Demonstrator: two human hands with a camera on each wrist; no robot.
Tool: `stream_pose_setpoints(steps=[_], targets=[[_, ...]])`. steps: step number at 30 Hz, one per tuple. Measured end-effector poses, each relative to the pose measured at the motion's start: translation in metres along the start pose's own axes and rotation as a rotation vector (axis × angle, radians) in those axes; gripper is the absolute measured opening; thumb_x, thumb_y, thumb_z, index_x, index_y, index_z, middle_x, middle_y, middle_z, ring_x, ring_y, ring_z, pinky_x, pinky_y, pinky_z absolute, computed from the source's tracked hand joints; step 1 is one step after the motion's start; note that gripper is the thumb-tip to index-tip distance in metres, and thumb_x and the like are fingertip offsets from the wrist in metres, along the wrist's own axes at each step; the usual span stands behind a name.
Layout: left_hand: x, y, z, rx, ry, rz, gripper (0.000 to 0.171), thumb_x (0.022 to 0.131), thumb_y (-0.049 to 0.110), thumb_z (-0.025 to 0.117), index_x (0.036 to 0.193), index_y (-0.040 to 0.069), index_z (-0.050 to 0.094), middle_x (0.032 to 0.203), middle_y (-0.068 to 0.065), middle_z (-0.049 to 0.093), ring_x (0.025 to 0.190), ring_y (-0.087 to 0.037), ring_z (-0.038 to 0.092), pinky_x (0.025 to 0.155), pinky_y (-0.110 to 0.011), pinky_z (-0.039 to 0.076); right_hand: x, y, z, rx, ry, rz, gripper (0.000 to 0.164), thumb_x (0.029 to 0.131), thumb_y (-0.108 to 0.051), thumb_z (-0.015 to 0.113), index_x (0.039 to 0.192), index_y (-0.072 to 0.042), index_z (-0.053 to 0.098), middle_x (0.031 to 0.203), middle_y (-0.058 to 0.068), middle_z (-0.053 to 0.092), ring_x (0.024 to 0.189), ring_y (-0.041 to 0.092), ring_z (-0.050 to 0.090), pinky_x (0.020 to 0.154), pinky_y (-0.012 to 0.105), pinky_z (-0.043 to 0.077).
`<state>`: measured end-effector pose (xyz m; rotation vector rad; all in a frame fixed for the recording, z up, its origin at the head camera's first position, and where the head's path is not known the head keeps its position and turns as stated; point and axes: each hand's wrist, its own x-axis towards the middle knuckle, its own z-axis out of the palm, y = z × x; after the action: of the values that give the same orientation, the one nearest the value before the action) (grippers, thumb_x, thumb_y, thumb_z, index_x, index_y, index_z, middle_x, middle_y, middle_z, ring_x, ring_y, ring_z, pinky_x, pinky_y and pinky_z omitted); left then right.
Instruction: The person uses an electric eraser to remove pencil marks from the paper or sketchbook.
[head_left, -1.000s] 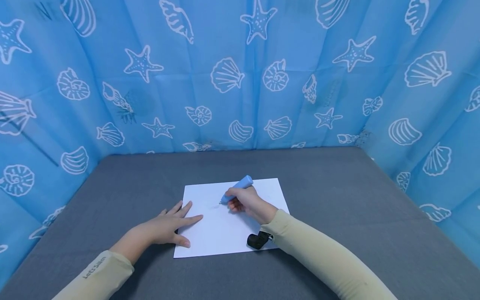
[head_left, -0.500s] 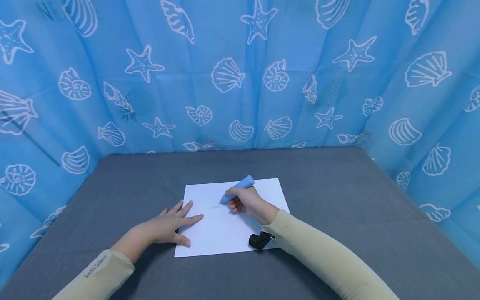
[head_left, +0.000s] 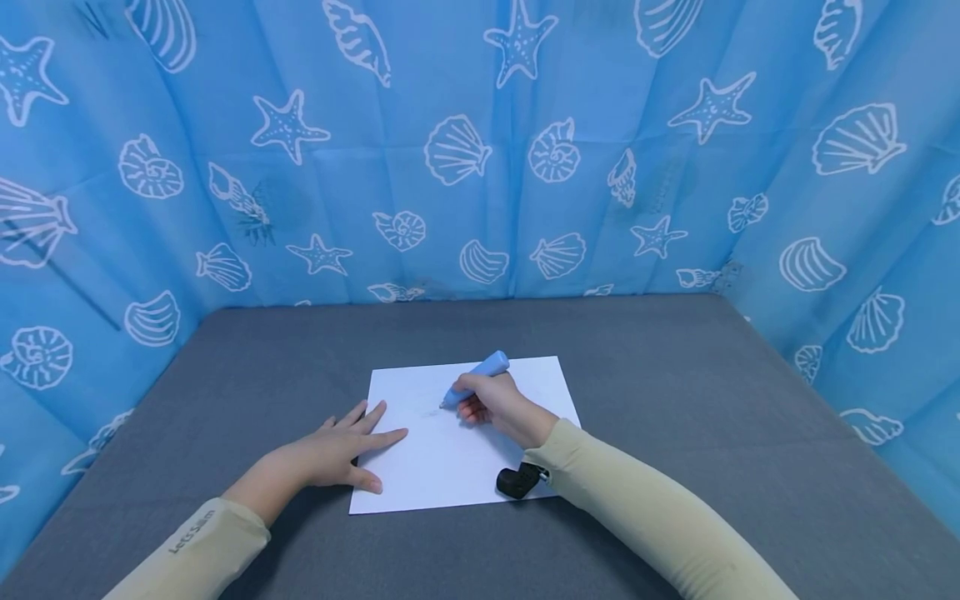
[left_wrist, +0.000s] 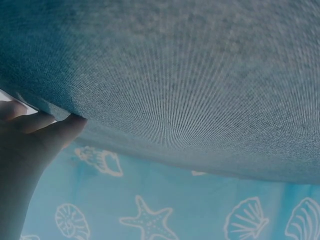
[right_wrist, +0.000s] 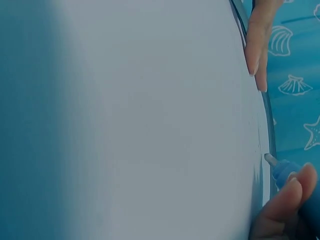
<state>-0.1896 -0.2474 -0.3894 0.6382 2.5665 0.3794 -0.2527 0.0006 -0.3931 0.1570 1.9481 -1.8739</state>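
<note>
My left hand (head_left: 330, 457) lies with fingers spread on the left edge of a white sheet of paper (head_left: 420, 475). My right hand (head_left: 498, 404) pinches a thick blue pen-shaped tool (head_left: 491, 364) between thumb and fingers. The tool slants, its back end up to the right and its narrow tip at the paper. Faint grey marks (head_left: 431, 413) show on the sheet just left of the tip. In the right wrist view, the tool's pale tip (right_wrist: 270, 159) is right by the paper surface. The left wrist view shows several left fingers (left_wrist: 65, 131) at the sheet's edge.
A grey cloth (head_left: 645, 367) covers the table under the paper. Blue curtains (head_left: 420, 92) with shell and starfish prints stand around the back and sides. A black wrist-worn device (head_left: 517, 482) hangs under the right sleeve (head_left: 637, 500), over the paper's lower right corner.
Both hands keep nearly the same place, the left one pressing on the paper. The blue tool's tip barely shifts beside the faint marks.
</note>
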Motion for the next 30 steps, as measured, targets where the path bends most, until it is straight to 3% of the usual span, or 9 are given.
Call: stream_pose_setpoints(steps=[23,30], targets=[[-0.0018,0.0037,-0.0014,-0.005,-0.020,-0.023,0.080,0.082,0.054,0.069,0.151,0.026,0.038,0.161,-0.017,0.009,0.145,-0.045,0.000,0.106,-0.071,0.007,0.0027,0.0001,0.0008,-0.090,-0.056,0.033,0.013,0.088,-0.011,0.063,0.082,0.001,0.062,0.057,0.005,0.053,0.046,0.010,0.049,0.048,0.021,0.045],[-0.0003,0.0040,-0.0016,0.001,-0.020,-0.019,0.080,0.082,0.053,0.069,0.150,0.025,0.039,0.161,-0.018,0.009,0.145,-0.045,0.001,0.106,-0.071,0.007,0.0029,-0.0008,-0.0007,-0.050,-0.060,0.064,0.015,0.089,-0.013,0.064,0.085,0.001,0.063,0.061,0.005,0.055,0.049,0.011,0.051,0.050,0.022,0.047]])
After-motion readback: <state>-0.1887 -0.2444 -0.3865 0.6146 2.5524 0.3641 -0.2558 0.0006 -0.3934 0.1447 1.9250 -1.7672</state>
